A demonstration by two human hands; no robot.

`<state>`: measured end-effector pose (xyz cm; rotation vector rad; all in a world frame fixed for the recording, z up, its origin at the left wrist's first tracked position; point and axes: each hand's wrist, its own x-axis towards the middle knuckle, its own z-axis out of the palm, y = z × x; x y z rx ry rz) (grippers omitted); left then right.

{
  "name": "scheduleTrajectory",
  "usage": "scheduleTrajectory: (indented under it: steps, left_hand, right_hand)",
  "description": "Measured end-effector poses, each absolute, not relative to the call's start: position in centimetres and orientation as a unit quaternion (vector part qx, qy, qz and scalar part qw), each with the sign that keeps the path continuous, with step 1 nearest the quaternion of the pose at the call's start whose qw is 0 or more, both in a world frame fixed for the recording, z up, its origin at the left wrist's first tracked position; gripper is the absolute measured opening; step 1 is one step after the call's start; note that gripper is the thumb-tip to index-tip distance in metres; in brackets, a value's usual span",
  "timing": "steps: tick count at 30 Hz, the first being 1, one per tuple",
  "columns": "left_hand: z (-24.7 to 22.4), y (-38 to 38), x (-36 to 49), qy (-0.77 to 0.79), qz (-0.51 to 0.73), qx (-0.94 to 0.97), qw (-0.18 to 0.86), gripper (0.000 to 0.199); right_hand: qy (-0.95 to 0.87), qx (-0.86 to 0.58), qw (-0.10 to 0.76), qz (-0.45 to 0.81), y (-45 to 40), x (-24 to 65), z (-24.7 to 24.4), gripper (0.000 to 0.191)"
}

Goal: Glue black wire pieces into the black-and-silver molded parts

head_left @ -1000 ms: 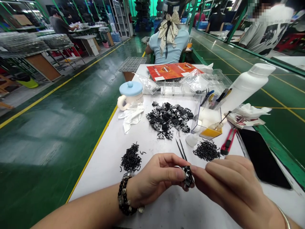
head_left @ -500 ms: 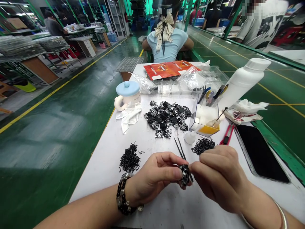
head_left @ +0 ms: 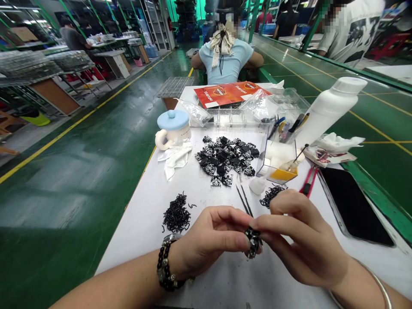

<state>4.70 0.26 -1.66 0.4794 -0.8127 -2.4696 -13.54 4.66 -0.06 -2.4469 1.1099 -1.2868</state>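
Observation:
My left hand (head_left: 214, 234), with a black beaded bracelet at its wrist, pinches a small black-and-silver part (head_left: 253, 242) between thumb and fingers. Against the part's upper right side, my right hand (head_left: 298, 240) is closed, its index finger and thumb gripping that edge. Whether a smaller piece sits between these fingertips is hidden. A pair of black tweezers (head_left: 243, 199) lies just beyond the hands. Left of them is a pile of small bent black pieces (head_left: 176, 214); a similar pile (head_left: 270, 196) lies behind my right hand. Farther back is a heap of black-and-silver parts (head_left: 222, 156).
A blue-lidded mug (head_left: 174, 126) and crumpled tissue (head_left: 175, 159) stand at left. On the right are a clear tool box (head_left: 278, 161), white bottle (head_left: 334, 107), red cutter (head_left: 309, 180) and phone (head_left: 357, 206). Clear trays (head_left: 227, 116) lie behind; a person (head_left: 227, 60) sits ahead.
My right hand has turned and its fingers have loosened from a tight fist, the index finger now reaching over the part's top. The part has moved slightly right and down with my left hand.

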Motion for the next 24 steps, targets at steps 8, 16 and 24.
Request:
scheduleTrajectory:
  steps: [8, 16, 24]
  left_hand:
    - [-1.7, 0.3, 4.8, -0.292, -0.91, 0.194, 0.223, 0.023]
    - [-1.8, 0.3, 4.9, -0.272, -0.924, 0.182, 0.197, 0.022]
    - [-2.0, 0.5, 4.9, -0.251, -0.94, 0.148, 0.176, 0.025]
  right_hand:
    - [0.352, -0.799, 0.289, -0.393, 4.7, -13.8, 0.6, 0.029]
    - [0.345, -0.749, 0.463, -0.325, 4.5, -14.0, 1.1, 0.019]
    - [0.351, -0.748, 0.468, -0.314, 4.4, -13.9, 1.2, 0.017]
